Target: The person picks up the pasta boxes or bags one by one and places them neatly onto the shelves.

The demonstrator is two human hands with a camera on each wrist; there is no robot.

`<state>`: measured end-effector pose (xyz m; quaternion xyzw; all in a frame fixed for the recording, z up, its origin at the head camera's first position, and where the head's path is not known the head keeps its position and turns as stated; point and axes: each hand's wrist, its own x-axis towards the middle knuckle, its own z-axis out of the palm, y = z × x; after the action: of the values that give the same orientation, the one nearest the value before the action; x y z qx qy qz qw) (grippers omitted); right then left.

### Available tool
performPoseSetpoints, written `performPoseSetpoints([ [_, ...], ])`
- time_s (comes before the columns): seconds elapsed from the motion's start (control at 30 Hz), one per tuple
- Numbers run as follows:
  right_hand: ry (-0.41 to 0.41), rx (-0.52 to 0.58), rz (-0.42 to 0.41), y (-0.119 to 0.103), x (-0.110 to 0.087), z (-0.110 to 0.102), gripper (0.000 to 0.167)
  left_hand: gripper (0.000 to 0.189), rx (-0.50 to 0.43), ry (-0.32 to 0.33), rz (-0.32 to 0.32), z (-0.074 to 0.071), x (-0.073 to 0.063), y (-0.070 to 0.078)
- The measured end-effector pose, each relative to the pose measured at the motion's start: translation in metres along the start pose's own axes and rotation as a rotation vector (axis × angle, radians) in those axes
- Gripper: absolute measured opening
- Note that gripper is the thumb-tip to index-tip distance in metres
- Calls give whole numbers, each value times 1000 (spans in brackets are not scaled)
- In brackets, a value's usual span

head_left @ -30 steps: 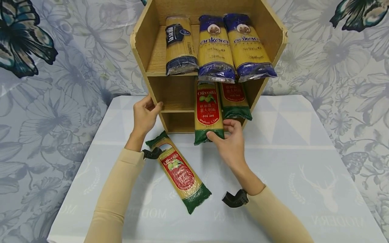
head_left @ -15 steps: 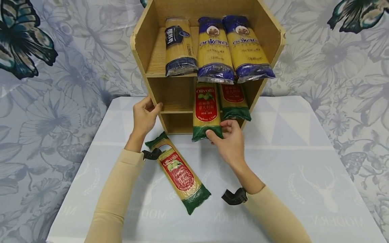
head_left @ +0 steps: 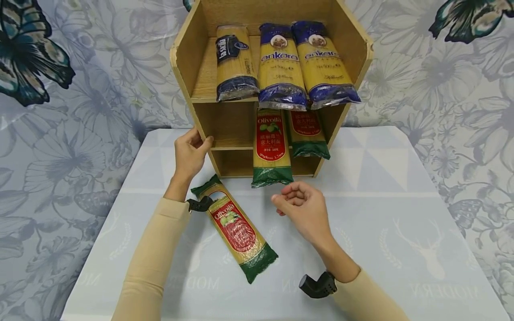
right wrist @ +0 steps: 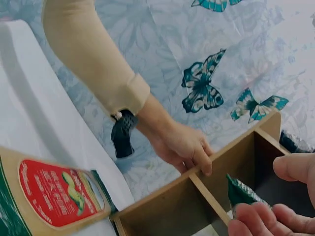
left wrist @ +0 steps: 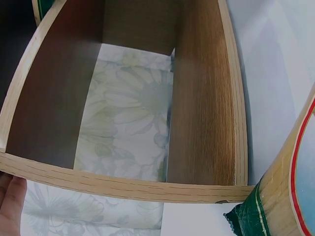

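Observation:
My left hand [head_left: 188, 154] grips the left side edge of a wooden shelf [head_left: 182, 71], thumb on the front and fingers behind. My right hand [head_left: 303, 207] is just below an Olivoila spaghetti packet [head_left: 271, 142], fingers loosely bent and holding nothing. That packet lies on the middle shelf, its green end jutting past the front edge. To its right sits a second green-ended spaghetti packet [head_left: 307, 129], set further in. Another Olivoila packet [head_left: 237, 229] lies aslant on the table below my left wrist. In the right wrist view, a green packet end [right wrist: 241, 189] shows behind my fingers.
Across the top shelf lie a La Sovrana-like dark-labelled spaghetti packet [head_left: 237, 62] and two Ankara packets [head_left: 283, 67], their ends overhanging the edge. The shelf stands at the back of a table [head_left: 385, 214] with a pale cloth, against a flowered wall covering [head_left: 453, 80].
My right hand has let go of the middle-shelf spaghetti packet and drawn back downward. Before that, the packet shifted slightly left and inward. My left hand stays on the shelf's side.

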<state>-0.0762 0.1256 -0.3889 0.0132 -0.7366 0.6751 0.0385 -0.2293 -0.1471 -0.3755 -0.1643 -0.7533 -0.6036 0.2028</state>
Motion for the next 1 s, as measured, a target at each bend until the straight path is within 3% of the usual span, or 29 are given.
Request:
performPoseSetpoints([
  [0.37,-185,216,-55,5,3,8,39,34,6,0,-5,0,-2,-1],
  [0.6,-181,235,-152,10,10,10,45,35,1,-2,11,1,-1,-2],
  [0.83,-178,246,-183,12,19,9,53,35,-12,-1,-2,0,1,-10],
  [1.0,-164,237,-193,13,26,10,56,35,4,1,1,1,1,-3],
])
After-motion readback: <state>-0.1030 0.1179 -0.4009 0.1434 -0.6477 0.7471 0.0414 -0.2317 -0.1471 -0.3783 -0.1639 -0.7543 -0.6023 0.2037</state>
